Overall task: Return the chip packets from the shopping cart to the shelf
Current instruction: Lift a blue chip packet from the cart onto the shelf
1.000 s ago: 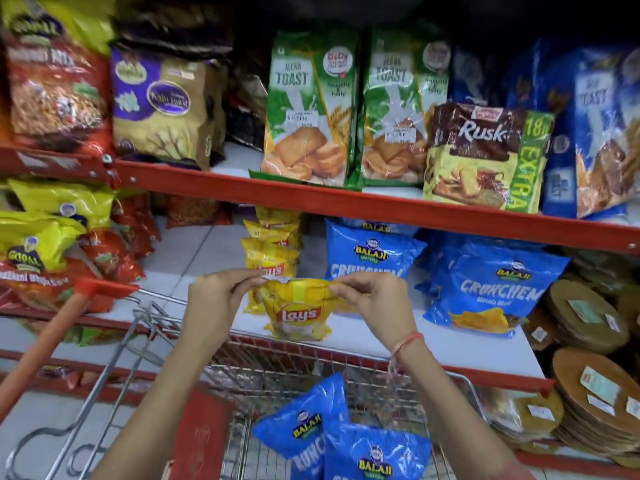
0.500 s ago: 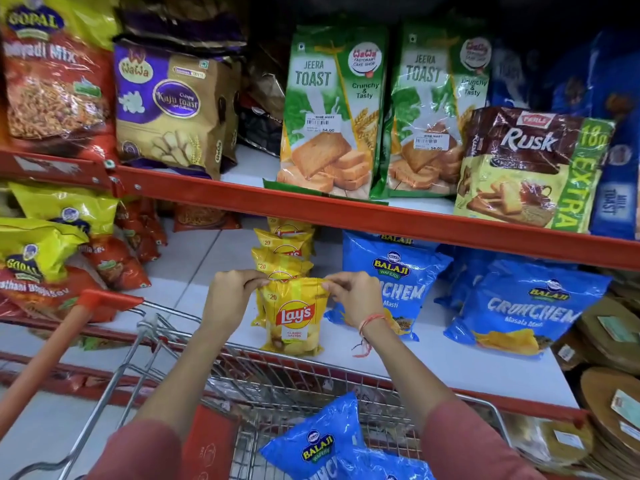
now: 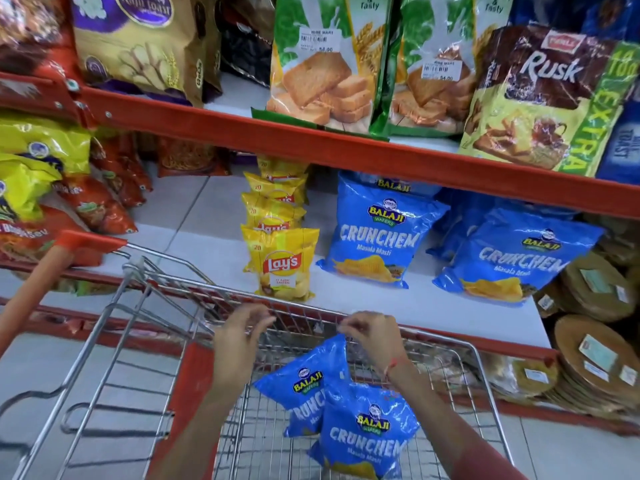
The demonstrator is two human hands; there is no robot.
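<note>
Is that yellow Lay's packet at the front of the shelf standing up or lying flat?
Standing upright. The front Lay's packet rests on its bottom edge on the white shelf, logo facing out, neither hand touching it.

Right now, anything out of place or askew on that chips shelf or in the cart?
Nothing damaged or spilled. Two blue Crunchem packets sit in the cart; the right hand pinches one's top corner. Front Lay's packet stands upright.

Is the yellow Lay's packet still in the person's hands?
No, the yellow Lay's packet stands on the shelf, while the right hand pinches a blue Balaji packet in the cart.
</note>
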